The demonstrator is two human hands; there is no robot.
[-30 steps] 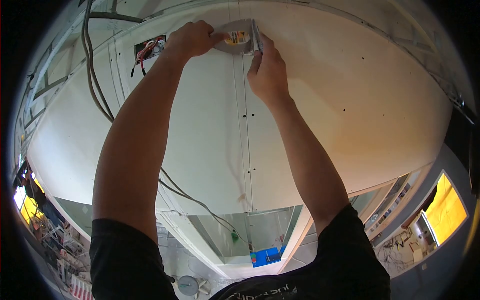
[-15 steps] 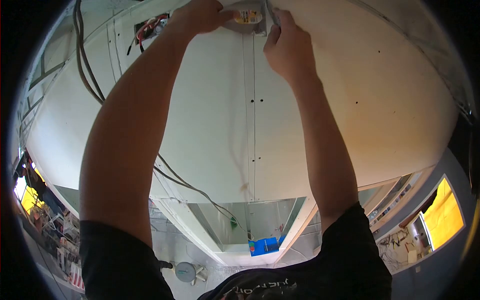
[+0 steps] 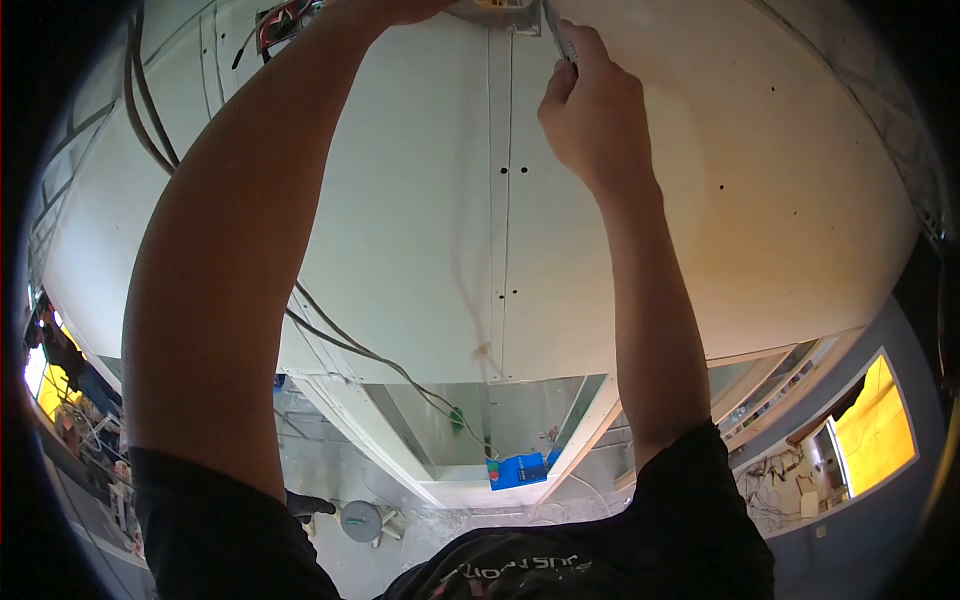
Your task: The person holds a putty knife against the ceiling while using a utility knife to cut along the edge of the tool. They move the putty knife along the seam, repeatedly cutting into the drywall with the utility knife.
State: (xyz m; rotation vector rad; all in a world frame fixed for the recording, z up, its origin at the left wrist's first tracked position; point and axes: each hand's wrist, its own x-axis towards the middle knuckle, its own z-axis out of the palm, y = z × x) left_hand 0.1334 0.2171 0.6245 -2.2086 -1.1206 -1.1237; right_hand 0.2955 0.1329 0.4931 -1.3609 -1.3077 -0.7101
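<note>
At the top edge of the view my left hand (image 3: 405, 8) is closed on a roll of tape (image 3: 490, 12) with a yellow label. The frame cuts off most of the fingers and much of the roll. The tape lies against the white board (image 3: 420, 200) over a vertical seam (image 3: 500, 230), its end (image 3: 525, 30) pointing right. Just right of that end, my right hand (image 3: 598, 110) is wrapped around a slim grey tool (image 3: 562, 38), which looks like a utility knife. Its upper end points toward the tape.
Loose wires (image 3: 275, 25) stick out of a cutout at upper left. Cables (image 3: 140, 100) hang at the left, others (image 3: 370, 358) lower down. A blue box (image 3: 518, 471) sits below the board. A round grey stool (image 3: 361, 521) stands on the floor, and a yellow-lit window (image 3: 878, 425) is at right.
The view has shifted, so the board and tape roll appear higher. My right hand with the grey tool has moved down and slightly right, away from the tape end. My left hand keeps the roll.
</note>
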